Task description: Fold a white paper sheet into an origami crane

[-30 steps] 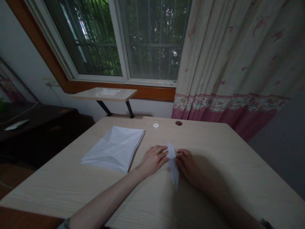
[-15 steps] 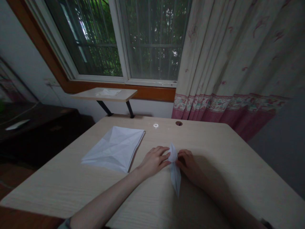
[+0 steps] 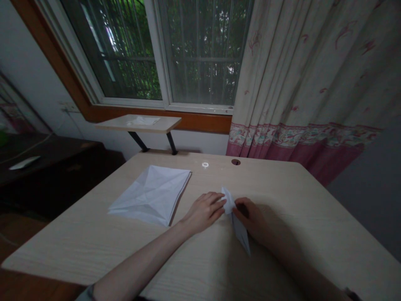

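A narrow piece of folded white paper [image 3: 240, 234] stands on edge over the desk, its pointed lower end slanting toward me and to the right. My right hand [image 3: 250, 215] pinches its middle between thumb and fingers. From the other side, my left hand [image 3: 206, 211] has its thumb and fingertips closed on the upper part. Left of my hands lies a stack of creased white paper sheets [image 3: 153, 194], flat and roughly square.
The wooden desk [image 3: 194, 259] has a cable hole [image 3: 236, 162] at its back edge. A small raised shelf [image 3: 169, 123] at the back left bears crumpled white paper [image 3: 144, 121]. A patterned curtain [image 3: 282, 92] hangs beyond the desk at the right.
The paper's lower end has swung to the right, and its top has tipped slightly left. Both hands stay on it in nearly the same place. The sheet stack has not moved.
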{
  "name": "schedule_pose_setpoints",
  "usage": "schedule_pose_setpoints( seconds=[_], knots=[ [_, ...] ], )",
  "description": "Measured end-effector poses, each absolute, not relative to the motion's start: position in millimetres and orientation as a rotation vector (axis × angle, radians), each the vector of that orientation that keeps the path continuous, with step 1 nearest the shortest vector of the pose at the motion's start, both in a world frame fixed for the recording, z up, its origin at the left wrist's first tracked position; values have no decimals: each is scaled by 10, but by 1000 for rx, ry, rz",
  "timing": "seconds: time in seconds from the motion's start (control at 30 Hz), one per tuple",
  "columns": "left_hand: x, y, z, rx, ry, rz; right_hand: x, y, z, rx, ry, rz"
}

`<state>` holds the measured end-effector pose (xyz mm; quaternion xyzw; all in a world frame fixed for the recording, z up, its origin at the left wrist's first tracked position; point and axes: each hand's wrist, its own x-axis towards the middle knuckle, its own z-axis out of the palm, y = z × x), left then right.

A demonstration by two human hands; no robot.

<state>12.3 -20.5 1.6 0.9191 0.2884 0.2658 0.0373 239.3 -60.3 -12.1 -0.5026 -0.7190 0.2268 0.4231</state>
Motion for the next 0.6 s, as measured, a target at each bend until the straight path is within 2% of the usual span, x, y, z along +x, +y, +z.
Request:
schedule_pose_setpoints(
  seconds=[0.17,0.6],
  knots=[
    [119,-220,54,2773,818,971,2377,-655,-14,-1258,-1733,703],
    [111,-271,116,2643,693,1168,2435,-705,-151,-1209,-1824,274]
  ],
)
